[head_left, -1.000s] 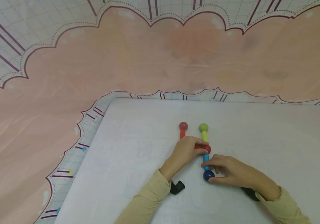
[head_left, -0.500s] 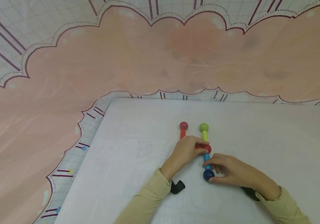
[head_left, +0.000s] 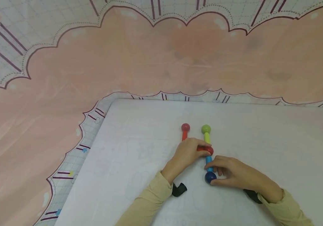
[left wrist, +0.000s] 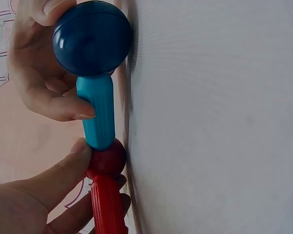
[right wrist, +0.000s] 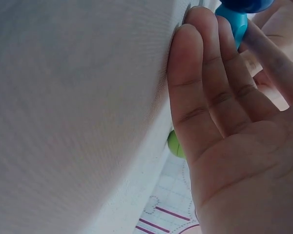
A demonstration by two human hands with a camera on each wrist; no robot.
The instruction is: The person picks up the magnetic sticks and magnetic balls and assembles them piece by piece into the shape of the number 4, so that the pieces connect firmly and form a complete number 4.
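Observation:
Ball-and-rod building toy pieces are joined on the white tabletop. In the head view, my left hand (head_left: 189,150) pinches the middle red ball (head_left: 209,151), with a red rod (left wrist: 107,204) running under the hand. My right hand (head_left: 232,171) holds the light blue rod (head_left: 209,160) and touches the dark blue ball (head_left: 210,177) with its thumb. The blue rod meets the red ball in the left wrist view. A yellow-green rod (head_left: 207,137) with a green ball (head_left: 205,129) extends beyond the red ball. Left of it, another red ball (head_left: 185,127) tops a red rod (head_left: 184,135), partly hidden by my left hand.
The white tabletop (head_left: 139,135) has its left edge and far edge in view. Beyond it hangs or lies a peach patterned cloth (head_left: 161,62). A black strap end (head_left: 179,189) shows by the left cuff, and a dark piece (head_left: 252,196) by the right wrist.

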